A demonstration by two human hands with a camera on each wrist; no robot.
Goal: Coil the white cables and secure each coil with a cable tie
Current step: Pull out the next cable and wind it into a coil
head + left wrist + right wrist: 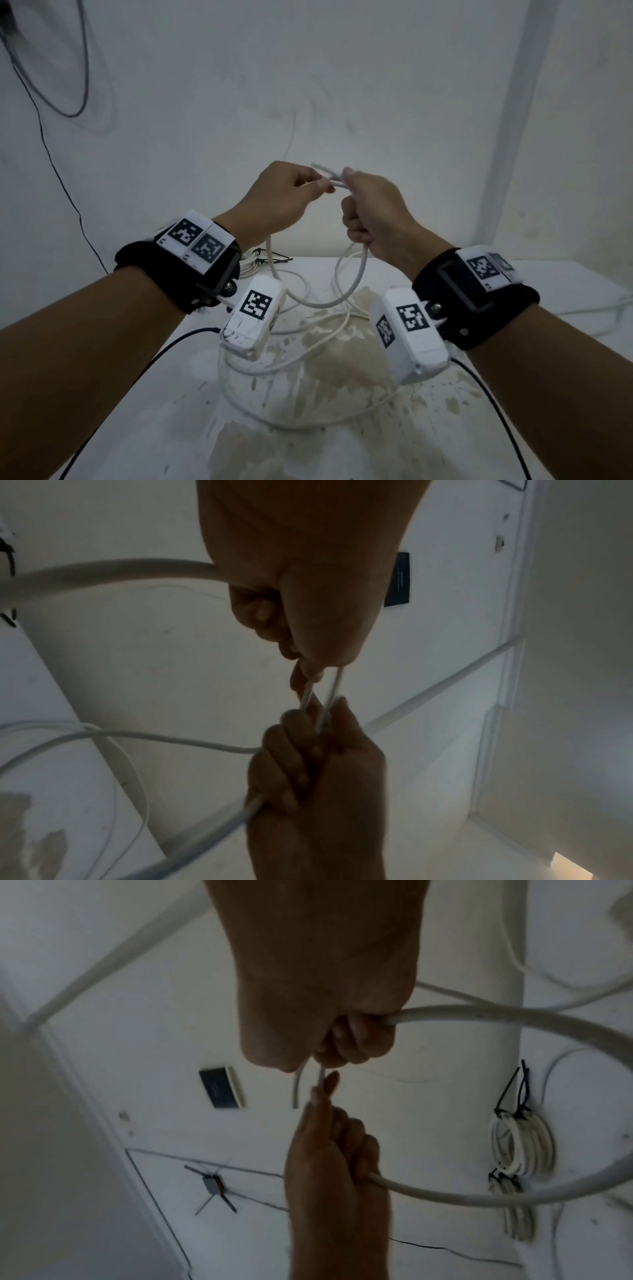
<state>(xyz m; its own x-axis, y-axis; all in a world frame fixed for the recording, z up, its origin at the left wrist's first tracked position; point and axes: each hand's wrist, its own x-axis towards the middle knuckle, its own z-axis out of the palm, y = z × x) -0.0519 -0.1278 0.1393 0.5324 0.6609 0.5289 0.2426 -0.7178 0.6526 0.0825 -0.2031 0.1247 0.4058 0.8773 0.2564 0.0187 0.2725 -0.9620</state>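
Both hands are raised above the table and hold one white cable, which hangs between them in a U-shaped loop. My left hand pinches one end of it between thumb and fingers, with the rest running through the curled fist. My right hand grips the other stretch in its fist and pinches the cable near its tip. The two thin cable ends cross between the hands. In the right wrist view the cable curves from my right hand round to my left hand.
Several loose white cables lie tangled on the stained white table. Finished white coils bound with black ties sit at the table's far left edge. Another white cable trails along the right side. A wall stands close behind.
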